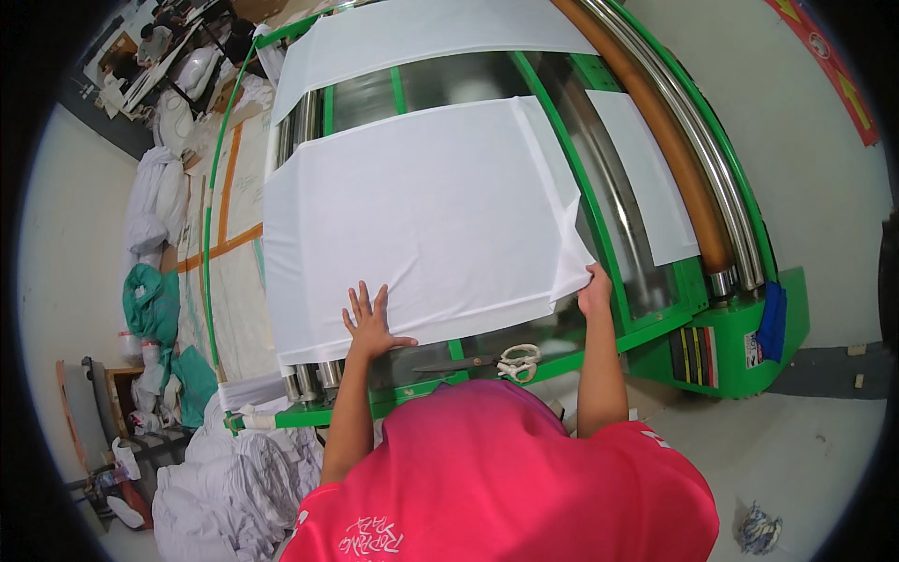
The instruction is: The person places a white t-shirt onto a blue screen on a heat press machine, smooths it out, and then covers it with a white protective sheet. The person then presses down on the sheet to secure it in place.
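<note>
A large white fabric sheet lies over the metal bed of a green-framed roller machine. My left hand rests flat on its near edge, fingers spread. At the near right corner my right hand pinches the cloth, which is folded and creased there. Small wrinkles run through the sheet just beyond my left fingers. Between my forearms, scissors with wrapped, pale handles lie on the machine's near edge, blades pointing left.
Another white sheet spans the far end of the machine. A white piece lies at right beside the brown roller. White cloth is heaped on the floor at lower left. People sit at tables far left.
</note>
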Tool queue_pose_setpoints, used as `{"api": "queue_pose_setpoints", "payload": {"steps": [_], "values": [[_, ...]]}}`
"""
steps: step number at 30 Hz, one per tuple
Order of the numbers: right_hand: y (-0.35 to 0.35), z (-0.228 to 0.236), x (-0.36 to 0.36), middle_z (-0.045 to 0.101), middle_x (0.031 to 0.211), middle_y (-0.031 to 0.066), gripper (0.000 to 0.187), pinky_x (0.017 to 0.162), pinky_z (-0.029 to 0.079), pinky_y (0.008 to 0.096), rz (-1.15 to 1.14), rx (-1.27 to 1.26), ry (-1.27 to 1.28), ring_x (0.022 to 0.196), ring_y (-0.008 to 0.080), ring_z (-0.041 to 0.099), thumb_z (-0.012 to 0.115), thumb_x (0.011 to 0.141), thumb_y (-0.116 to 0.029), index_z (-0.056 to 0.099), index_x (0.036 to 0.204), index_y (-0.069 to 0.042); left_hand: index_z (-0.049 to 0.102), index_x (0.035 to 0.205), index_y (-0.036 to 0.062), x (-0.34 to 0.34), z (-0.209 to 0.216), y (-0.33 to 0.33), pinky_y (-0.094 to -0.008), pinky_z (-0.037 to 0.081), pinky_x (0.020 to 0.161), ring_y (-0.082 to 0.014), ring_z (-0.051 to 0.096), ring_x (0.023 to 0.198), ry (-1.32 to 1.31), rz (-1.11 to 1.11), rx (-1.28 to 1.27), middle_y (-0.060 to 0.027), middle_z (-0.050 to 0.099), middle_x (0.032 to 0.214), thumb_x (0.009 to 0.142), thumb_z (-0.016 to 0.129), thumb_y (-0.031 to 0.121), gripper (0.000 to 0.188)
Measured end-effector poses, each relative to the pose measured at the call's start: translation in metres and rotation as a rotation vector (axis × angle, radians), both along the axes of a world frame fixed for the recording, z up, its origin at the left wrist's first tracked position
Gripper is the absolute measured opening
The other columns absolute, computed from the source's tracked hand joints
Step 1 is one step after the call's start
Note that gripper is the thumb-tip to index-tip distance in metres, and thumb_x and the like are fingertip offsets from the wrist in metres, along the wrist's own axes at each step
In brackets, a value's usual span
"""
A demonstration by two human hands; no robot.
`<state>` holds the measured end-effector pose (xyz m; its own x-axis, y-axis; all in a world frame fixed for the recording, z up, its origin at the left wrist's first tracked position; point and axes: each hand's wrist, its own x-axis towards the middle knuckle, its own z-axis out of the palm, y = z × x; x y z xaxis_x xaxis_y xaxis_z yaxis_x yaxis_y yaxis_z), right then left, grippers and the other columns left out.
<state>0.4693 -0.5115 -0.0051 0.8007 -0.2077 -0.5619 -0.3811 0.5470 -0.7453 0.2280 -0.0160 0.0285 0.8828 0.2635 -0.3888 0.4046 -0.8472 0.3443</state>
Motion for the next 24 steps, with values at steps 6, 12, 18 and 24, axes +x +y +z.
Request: {"api": "queue_pose_setpoints", "payload": {"steps": [6,12,18,24], "values": [[-0.046,-0.049,0.002,0.069,0.131,0.0145,0.038,0.110,0.052,0.0430,-0.187,-0.137,-0.020,0.121,0.0303,0.066,0.072,0.093,-0.015,0.071,0.126,0.003,0.023,0.183,0.0310,0.017,0.017,-0.004,-0.0812,0.006,0.130,-0.0493,-0.013,0.175,0.079,-0.054,0.049,-0.0248,-0.007,0.191,0.052,0.096,0.087,0.160],[-0.026,-0.043,-0.003,0.070,0.112,0.0106,0.018,0.101,0.058,0.0441,-0.232,-0.221,0.016,0.109,0.0284,0.070,0.070,0.098,-0.013,0.068,0.113,-0.004,0.037,0.177,0.0278,0.066,0.024,-0.001,-0.0800,0.027,0.123,-0.0520,0.020,0.169,0.083,0.002,0.171,-0.0260,0.020,0.184,0.092,0.079,0.076,0.106],[-0.033,-0.050,-0.023,0.067,0.109,0.0078,0.013,0.097,0.056,0.0402,-0.178,-0.349,-0.025,0.104,0.0252,0.067,0.067,0.098,-0.009,0.067,0.110,-0.004,0.049,0.170,0.0182,0.250,0.041,-0.054,-0.0719,0.032,0.126,-0.0446,0.028,0.169,-0.134,-0.221,0.031,-0.0240,0.032,0.180,0.103,0.074,0.064,0.085],[-0.009,-0.006,-0.021,0.061,0.103,0.0053,0.013,0.095,0.049,0.0367,-0.285,-0.216,0.079,0.100,0.0216,0.058,0.067,0.096,-0.008,0.064,0.107,-0.003,0.049,0.168,0.0067,0.480,-0.012,-0.104,-0.0578,0.038,0.132,-0.0369,0.036,0.169,-0.449,-0.453,0.023,-0.0144,0.042,0.180,0.113,0.067,0.035,0.065]]}}
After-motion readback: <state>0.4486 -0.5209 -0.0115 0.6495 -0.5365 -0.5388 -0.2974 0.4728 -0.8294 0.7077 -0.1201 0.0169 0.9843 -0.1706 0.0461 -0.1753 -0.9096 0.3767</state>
